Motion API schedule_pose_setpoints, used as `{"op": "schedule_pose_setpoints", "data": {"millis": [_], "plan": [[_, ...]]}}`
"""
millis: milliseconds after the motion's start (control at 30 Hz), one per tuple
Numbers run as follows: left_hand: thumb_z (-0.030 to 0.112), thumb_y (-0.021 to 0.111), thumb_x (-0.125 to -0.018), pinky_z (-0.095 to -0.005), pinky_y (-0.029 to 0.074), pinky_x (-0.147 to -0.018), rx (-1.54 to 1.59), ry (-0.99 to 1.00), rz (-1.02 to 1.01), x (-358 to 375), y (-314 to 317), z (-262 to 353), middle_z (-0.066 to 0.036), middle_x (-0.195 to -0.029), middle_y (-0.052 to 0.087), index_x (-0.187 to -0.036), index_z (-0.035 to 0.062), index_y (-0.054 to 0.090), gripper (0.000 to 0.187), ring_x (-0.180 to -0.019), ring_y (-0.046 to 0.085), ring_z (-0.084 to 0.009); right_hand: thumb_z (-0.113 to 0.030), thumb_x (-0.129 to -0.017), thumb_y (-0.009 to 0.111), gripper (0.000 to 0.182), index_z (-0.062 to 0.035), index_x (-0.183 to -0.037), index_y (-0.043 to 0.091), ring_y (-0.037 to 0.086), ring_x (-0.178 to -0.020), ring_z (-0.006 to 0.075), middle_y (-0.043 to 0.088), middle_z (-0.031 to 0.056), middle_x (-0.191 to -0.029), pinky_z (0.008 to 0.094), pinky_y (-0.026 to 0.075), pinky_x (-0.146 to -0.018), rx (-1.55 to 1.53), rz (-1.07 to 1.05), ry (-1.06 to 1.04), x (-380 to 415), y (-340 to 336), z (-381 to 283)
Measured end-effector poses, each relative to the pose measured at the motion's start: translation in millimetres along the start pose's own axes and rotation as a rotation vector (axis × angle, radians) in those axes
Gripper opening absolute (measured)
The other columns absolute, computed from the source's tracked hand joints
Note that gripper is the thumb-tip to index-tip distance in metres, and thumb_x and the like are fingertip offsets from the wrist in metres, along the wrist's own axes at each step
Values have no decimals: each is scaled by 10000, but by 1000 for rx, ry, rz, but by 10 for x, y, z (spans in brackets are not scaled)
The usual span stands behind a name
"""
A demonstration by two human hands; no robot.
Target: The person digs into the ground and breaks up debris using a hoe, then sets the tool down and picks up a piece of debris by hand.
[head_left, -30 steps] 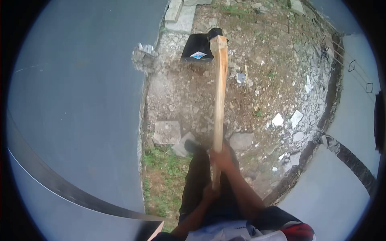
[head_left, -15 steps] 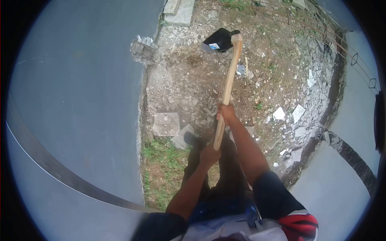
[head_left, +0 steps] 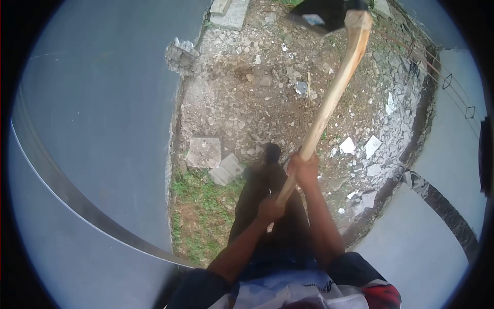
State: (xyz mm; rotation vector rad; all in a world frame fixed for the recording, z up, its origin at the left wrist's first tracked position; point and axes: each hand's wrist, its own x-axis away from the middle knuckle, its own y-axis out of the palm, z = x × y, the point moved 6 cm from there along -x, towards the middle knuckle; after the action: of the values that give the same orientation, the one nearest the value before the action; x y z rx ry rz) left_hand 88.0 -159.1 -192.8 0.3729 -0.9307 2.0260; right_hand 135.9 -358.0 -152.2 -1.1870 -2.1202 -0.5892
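A hoe with a pale wooden handle slants up and to the right in front of me. Its black blade carries a small label and is raised at the top of the view, smeared a little by motion. My left hand is wrapped round the butt end of the handle, close to my legs. Farther up the handle, my right hand grips it too. Beneath the hoe lies bare soil mixed with broken stone.
A grey wall runs along the left, with a broken concrete stub at its edge. Two slabs, one a square paver, lie near my feet. White rubble and thin steel rebar are on the right.
The hoe has come up off the ground and swung to the right, its blade nearer the camera. Both hands keep their hold; my right hand sits lower in view.
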Motion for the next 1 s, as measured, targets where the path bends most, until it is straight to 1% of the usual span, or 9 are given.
{"op": "schedule_pose_setpoints", "data": {"millis": [167, 267, 367, 467, 533, 567, 633, 700, 1000], "plan": [[195, 710, -739, -498, 523, -714, -34, 81, 192, -1559, -861, 581, -221, -831, 667, -965, 72, 652, 265, -828, 650, -431, -25, -859, 588, 99, 16, -851, 499, 534, -420, 157, 531, 66, -591, 302, 462, -406, -18, -76, -398, -976, 729, -1200], [205, 694, -738, -491, 532, -738, -17, -54, 101, -1631, -816, 314, -230, -879, 678, -979, 50, 657, 288, -858, 657, -431, -35, -850, 593, 118, 50, -870, 512, 534, -418, 167, 533, 75, -598, 318, 464, -394, 4, -90, -207, -1585, 870, -657], [256, 654, -762, -492, 529, -836, 12, -308, -136, -628, -193, -319, -246, -968, 684, -1060, 5, 655, 390, -939, 651, -447, -43, -808, 608, 129, 71, -821, 550, 531, -431, 197, 550, 104, -614, 348, 461, -389, 286, -108, 234, -1370, 562, 867], [298, 638, -812, -495, 493, -925, 121, -349, -164, 324, -52, -578, -279, -1077, 655, -1178, 19, 630, 460, -1056, 626, -427, -58, -821, 613, 120, 44, -794, 556, 555, -458, 195, 546, 98, -612, 349, 470, -388, 218, -116, 253, -487, 546, 1189], [294, 645, -834, -490, 509, -896, 127, -612, -313, 1074, -4, -585, -283, -1045, 662, -1183, 12, 620, 450, -1047, 632, -427, 7, -797, 614, 307, 50, -1082, 508, 534, -425, 180, 525, 84, -666, 336, 445, -353, 255, -180, 359, 223, 392, 1457], [265, 664, -830, -477, 524, -863, 123, -323, -155, 1249, 90, -607, -288, -998, 668, -1142, -7, 627, 415, -1015, 642, -429, 32, -803, 602, 281, 37, -1064, 499, 530, -425, 162, 527, 72, -683, 313, 440, -354, 120, -170, 269, 444, 294, 1699], [255, 664, -839, -467, 539, -820, 143, -150, -74, 1537, 240, -697, -286, -958, 673, -1090, -16, 638, 371, -977, 651, -434, 40, -809, 601, 240, 7, -1019, 488, 516, -421, 142, 521, 52, -678, 303, 429, -352, 173, -184, 280, 737, 301, 1392], [296, 628, -866, -474, 542, -801, 197, -386, -246, 1762, 274, -727, -272, -970, 673, -1069, 4, 646, 356, -965, 645, -439, 44, -813, 598, 250, -3, -1029, 480, 508, -420, 136, 525, 51, -688, 301, 424, -351, 153, -147, 333, 901, 224, 1398], [274, 704, -823, -471, 547, -721, 121, 130, -12, -525, -511, 535, -246, -852, 679, -1009, 36, 667, 304, -834, 658, -434, -35, -878, 620, 197, 5, -963, 446, 555, -437, 158, 555, 78, -643, 293, 429, -374, 190, 24, -525, 320, 506, -1111]]}}
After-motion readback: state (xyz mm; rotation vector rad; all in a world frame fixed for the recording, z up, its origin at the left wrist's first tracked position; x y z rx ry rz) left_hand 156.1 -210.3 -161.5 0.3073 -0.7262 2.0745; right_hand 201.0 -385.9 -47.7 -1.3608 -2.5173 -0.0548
